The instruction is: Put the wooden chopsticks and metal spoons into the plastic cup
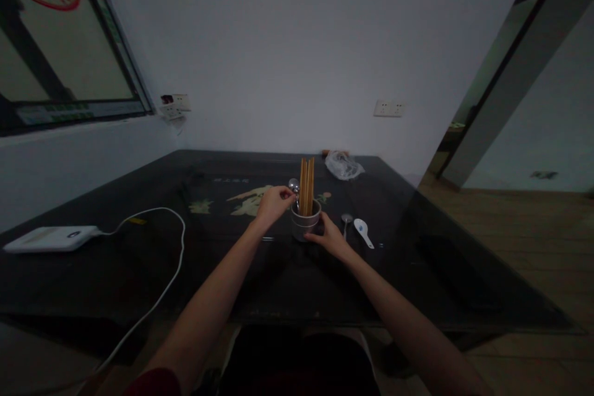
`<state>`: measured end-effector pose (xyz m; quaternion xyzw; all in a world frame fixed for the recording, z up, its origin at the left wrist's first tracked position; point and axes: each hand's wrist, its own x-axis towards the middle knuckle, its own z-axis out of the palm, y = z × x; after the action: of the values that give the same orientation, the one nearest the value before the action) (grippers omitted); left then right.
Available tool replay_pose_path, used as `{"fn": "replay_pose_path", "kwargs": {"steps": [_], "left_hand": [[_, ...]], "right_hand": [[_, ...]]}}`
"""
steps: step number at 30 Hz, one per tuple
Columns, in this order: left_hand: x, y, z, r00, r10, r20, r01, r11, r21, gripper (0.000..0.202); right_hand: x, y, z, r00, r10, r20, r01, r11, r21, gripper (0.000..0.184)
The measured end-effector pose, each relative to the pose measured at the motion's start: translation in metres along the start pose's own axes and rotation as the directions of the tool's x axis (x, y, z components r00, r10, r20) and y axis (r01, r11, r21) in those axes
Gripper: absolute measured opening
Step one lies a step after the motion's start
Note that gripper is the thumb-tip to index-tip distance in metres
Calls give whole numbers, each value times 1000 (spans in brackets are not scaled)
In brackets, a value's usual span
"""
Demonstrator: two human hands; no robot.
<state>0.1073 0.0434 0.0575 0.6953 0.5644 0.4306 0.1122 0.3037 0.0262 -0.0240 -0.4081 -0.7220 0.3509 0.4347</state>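
Observation:
A round metal cup (305,229) stands upright on the dark table, holding a bundle of wooden chopsticks (306,189). My right hand (330,236) is wrapped round the cup's right side. At the cup's left rim, my left hand (277,203) pinches a shiny metal spoon (294,185), bowl up beside the chopsticks. The spoon's lower end seems to be inside the cup; its tip is hidden. Just right of my right hand lie another metal spoon (346,219) and a white soup spoon (362,232) with a blue mark.
The dark table (223,288) has a printed flower picture. A crumpled clear plastic bag (343,165) lies at the back. On the left is a white power bank (53,239) with a white cable (181,247) running off the front edge. A dark flat object (457,272) lies right.

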Motion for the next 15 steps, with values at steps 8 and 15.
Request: {"fn": "replay_pose_path", "kwargs": {"steps": [8, 15], "left_hand": [[-1, 9, -9, 997, -36, -72, 41, 996, 74, 16], [-2, 13, -13, 991, -26, -128, 36, 996, 77, 23]], "right_hand": [[-1, 0, -2, 1000, -2, 19, 2, 1000, -1, 71], [-1, -2, -3, 999, -29, 15, 30, 999, -18, 74]]}}
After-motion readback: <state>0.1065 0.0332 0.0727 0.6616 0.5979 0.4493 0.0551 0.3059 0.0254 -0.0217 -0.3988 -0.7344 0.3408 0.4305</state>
